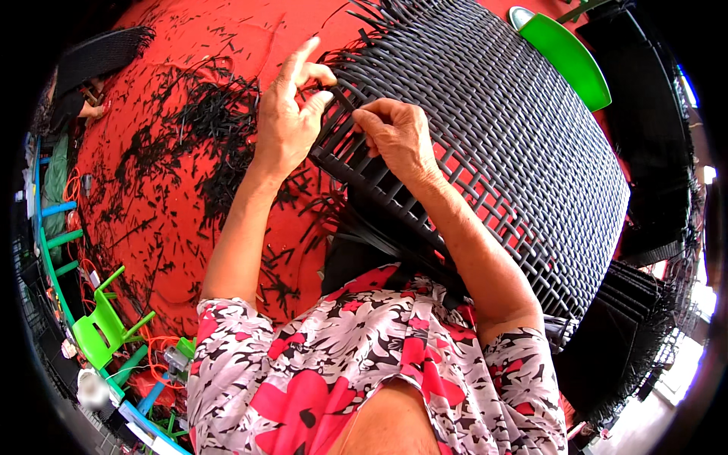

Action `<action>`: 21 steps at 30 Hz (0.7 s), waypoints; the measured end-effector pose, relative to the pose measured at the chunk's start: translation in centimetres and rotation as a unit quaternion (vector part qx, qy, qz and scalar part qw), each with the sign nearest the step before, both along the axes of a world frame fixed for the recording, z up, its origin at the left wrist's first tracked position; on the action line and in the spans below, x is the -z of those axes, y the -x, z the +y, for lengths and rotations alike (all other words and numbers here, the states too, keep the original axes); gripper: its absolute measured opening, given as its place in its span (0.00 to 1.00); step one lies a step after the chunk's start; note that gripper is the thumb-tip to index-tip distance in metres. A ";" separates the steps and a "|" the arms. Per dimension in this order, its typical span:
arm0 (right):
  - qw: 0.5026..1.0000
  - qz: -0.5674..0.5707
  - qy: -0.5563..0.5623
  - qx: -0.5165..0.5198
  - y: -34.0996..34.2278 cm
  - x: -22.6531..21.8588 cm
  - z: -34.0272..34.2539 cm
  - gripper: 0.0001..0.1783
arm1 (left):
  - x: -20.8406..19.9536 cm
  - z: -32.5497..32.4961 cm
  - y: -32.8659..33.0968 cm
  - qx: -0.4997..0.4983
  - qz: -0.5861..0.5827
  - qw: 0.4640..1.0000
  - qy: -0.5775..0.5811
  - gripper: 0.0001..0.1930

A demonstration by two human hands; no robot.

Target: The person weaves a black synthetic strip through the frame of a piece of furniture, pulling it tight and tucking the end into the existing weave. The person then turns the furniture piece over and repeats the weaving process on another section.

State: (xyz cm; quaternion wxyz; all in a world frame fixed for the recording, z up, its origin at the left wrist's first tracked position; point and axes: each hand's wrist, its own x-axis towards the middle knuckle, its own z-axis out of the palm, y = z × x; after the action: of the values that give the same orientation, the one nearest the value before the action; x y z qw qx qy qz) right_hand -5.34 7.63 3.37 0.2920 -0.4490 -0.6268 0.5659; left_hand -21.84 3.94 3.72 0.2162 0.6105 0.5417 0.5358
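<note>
Head view, and both hands are up at the near left corner of a big dark woven panel (493, 106)! Left hand (288, 125) on the panel's edge: thumb and forefinger close together, just a narrow gap between the tips, another finger pointing up and away. Does it have hold of anything? Can't tell from here. Over to the right hand (400, 140), and that's a pinch, thumb against bent forefinger, on a thin dark strip (346, 100) that runs across toward the left fingertips.

Look at the panel itself, tilted across the upper right: tight weave over most of it, then open lattice along the near side, red floor (178, 284) peeping through. Loose ends bristle at its far left corner. And the scraps (216, 106)! Black bits everywhere on the floor, heaped thickest left of the hands. A green chair (567, 61) sits just beyond the panel, another green seat (98, 335) at lower left, and far upper left, another person's hand (92, 111) beside a second dark panel (102, 57).
</note>
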 end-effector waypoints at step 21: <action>0.932 -0.314 -0.144 -0.107 2.9 0.5 4.8 0.13 | 5.8 2.3 2.3 0.147 -0.129 0.960 0.200 0.28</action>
State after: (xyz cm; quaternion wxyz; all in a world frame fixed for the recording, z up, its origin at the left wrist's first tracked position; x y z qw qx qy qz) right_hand -8.24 12.47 2.84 0.0800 -0.4871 -0.8057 0.3275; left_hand -24.13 6.24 -2.07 0.4785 0.5529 0.5099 0.4531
